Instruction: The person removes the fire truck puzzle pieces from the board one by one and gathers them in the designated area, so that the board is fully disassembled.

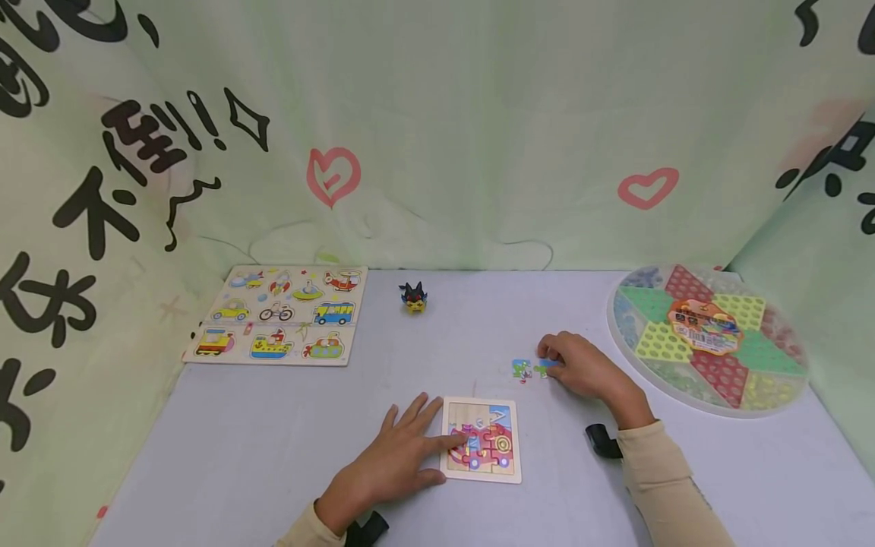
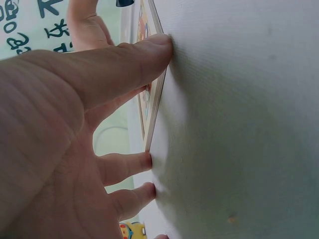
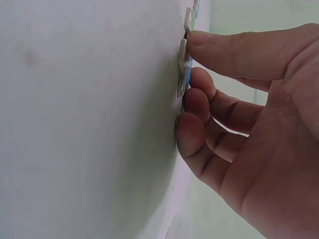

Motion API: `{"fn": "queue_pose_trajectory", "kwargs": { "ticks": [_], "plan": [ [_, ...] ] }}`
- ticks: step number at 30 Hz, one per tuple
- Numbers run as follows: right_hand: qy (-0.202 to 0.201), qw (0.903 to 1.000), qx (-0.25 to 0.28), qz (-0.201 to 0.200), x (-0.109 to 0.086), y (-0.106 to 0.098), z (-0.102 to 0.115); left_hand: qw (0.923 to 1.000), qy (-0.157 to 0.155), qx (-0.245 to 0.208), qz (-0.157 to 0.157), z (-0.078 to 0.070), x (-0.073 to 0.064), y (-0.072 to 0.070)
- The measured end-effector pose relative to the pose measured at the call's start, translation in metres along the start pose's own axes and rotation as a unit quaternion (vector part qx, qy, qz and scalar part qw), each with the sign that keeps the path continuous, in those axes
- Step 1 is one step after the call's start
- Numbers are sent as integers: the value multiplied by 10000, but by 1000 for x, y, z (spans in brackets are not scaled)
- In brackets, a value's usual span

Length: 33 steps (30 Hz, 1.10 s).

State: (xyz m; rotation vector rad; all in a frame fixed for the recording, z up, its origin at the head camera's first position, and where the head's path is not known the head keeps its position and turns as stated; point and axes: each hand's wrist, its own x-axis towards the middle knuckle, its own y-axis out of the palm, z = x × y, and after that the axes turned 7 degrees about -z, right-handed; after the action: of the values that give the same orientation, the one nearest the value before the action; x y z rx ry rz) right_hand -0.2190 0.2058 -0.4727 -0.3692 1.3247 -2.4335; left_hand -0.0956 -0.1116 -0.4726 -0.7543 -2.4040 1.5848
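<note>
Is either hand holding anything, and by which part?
The right hand pinches a puzzle piece, apparently by its edges; the left hand just touches the framed puzzle.

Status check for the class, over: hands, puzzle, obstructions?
Left hand rests on framed puzzle, thumb at its edge. Right hand pinches loose piece; second piece close beside. Nothing seen standing between right hand and puzzle.

Table [image 1: 260, 448], flat-topped, covered in white cloth; backdrop [image 1: 492, 91], pale green draped fabric, behind table; left hanging [image 1: 58, 494], pale green fabric with large black brush-style lettering [image 1: 96, 228], left of table; right hanging [image 1: 813, 266], pale green fabric, black markings [image 1: 848, 156], right of table; two red heart outlines [image 1: 333, 199], above table's far edge; light, soft and even over table
</note>
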Motion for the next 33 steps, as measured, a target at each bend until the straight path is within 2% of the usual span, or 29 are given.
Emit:
{"fn": "queue_pose_trajectory", "kwargs": {
  "ticks": [4,7,9,14,16,19,22,28,33],
  "plan": [
    [-141,9995,-276,-75,-2,-2,7,10000,-6,-9,6,1,0,0],
    [-342,9983,-420,-193,-5,-4,22,10000,-24,-4,44,0,0,0],
    [-554,9977,-362,-119,-7,-4,34,10000,-30,17,70,0,1,-1],
    [-1178,9894,-188,825,-10,4,59,9999,-13,88,108,0,1,0],
    [-1307,9846,-159,1149,-10,9,64,9999,11,104,111,1,1,0],
    [-1309,9819,-56,1371,-10,16,68,9998,38,129,110,1,1,0],
    [-1312,9814,-88,1397,-10,20,71,9998,56,148,99,2,1,0],
    [-1386,9809,-491,1272,-10,22,76,9999,26,112,107,3,1,0],
    [-1307,9828,-471,1214,-11,25,79,9999,44,109,96,3,0,0]
  ]
}}
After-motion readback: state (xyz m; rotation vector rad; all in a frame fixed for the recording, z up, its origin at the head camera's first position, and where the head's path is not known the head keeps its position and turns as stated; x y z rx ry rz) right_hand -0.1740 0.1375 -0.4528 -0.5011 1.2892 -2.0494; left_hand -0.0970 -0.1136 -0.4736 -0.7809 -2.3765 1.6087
